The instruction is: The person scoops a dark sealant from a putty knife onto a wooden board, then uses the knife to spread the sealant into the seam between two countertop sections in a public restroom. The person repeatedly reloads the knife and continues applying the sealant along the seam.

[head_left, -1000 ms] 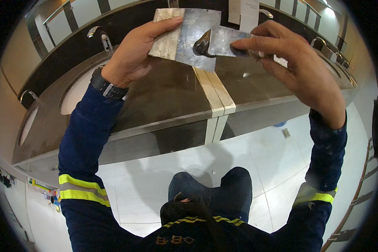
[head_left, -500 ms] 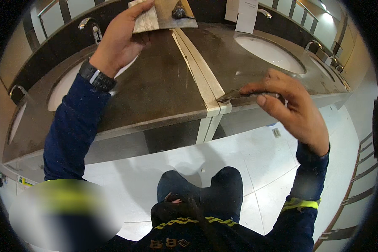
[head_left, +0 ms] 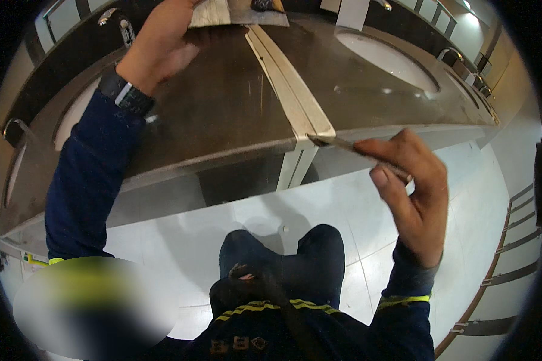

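My left hand [head_left: 165,48], raised at upper left, grips a flat board [head_left: 214,14]. Its left part is wrapped in a pale, wrinkled covering, and a dark lump of paste [head_left: 262,5] sits on the right part, cut off by the upper edge of view. In my right hand [head_left: 418,186] a small slim spatula [head_left: 346,144] is pinched between thumb and fingers. It slants up to the left. Its dark tip touches or nearly touches the countertop's front edge, where two pale tape strips [head_left: 289,81] flank a narrow seam and fold down over the front.
The dark stone countertop [head_left: 217,114] curves across the view. White basins [head_left: 391,60] with chrome taps [head_left: 123,27] lie on both sides. A white upright box or card [head_left: 351,15] stands at the back. Below is a white tiled floor [head_left: 367,228]; slatted panels line the right.
My right hand has moved lower and turned, tilting the spatula more steeply with its tip at the seam's front corner. The board sits higher in view, and the whole view has shifted slightly.
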Motion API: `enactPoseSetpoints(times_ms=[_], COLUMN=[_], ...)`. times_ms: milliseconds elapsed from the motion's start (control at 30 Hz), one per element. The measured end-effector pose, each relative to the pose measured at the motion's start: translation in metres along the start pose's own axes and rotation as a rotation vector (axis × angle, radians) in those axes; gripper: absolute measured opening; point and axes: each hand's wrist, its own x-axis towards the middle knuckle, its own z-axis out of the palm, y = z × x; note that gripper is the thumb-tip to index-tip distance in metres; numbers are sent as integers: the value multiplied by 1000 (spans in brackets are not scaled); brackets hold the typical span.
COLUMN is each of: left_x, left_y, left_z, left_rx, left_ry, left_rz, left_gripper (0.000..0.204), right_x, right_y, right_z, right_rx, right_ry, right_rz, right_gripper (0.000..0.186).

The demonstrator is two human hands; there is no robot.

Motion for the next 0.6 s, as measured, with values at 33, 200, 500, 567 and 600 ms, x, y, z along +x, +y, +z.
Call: enactPoseSetpoints(times_ms=[33, 200, 500, 567, 600], left_x=[-2, -3, -1, -8, -12], left_y=[0, 0, 6, -2, -1], left_z=[1, -3, -1, 2, 5], left_rx=[6, 93, 139, 129, 134], left_ry=[3, 4, -117, -112, -110], left_rz=[-7, 22, 84, 118, 138], left_gripper=[33, 32, 35, 36, 36], right_x=[5, 19, 25, 22, 15], right_y=[0, -16, -25, -19, -7], right_z=[1, -1, -4, -8, -10], right_rx=[-44, -373, -539, -441, -325], right_ry=[-1, -99, -175, -113, -50], right_rz=[-17, -54, -142, -159, -174], right_gripper=[25, 23, 24, 23, 23])
